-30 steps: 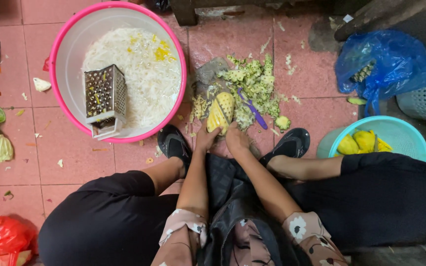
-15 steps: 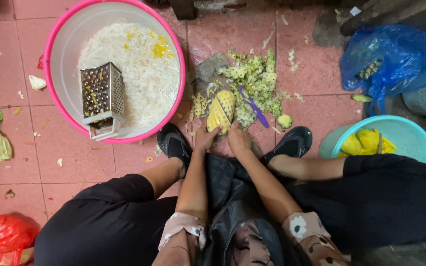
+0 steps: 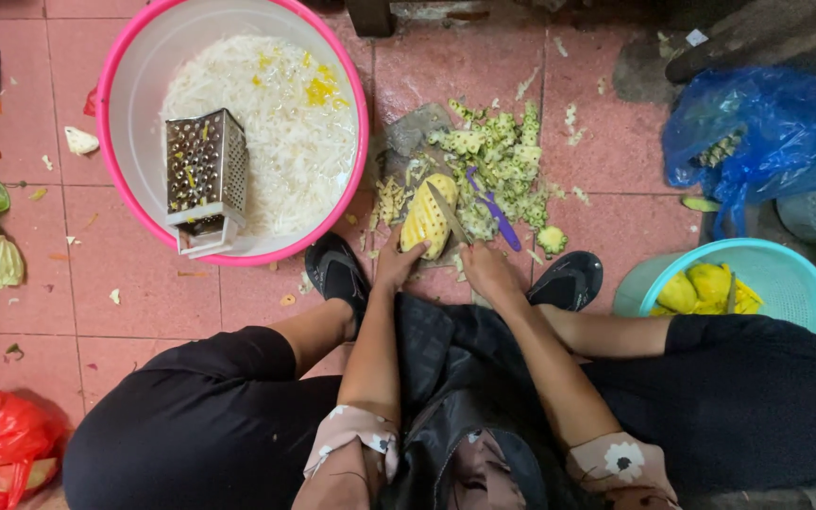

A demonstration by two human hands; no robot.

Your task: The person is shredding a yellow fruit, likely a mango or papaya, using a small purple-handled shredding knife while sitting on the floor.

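Both forearms reach forward and down between the knees toward the tiled floor (image 3: pixel 257 293). The left hand (image 3: pixel 397 267) has its grip curled around the near end of a peeled yellow pineapple (image 3: pixel 424 219), steadying it from below. The right hand (image 3: pixel 489 272) has its grip closed on the handle of a knife (image 3: pixel 449 213), whose blade runs up and to the left from the hand and lies across the fruit.

The pineapple stands on the floor with its long axis running away from the person, leaning slightly to the right, its far end toward a heap of green peelings (image 3: pixel 498 161). It sits just beyond the left fingertips and just left of the right hand, between the two black shoes (image 3: pixel 335 271).

A purple-handled tool (image 3: pixel 495 203) lies among the peelings. To the left is a pink basin (image 3: pixel 129 212) of white shreds with a metal box grater (image 3: pixel 204 179) inside. To the right, a teal basin (image 3: pixel 795 283) holds peeled yellow fruit, with a blue plastic bag (image 3: pixel 767 132) behind it.
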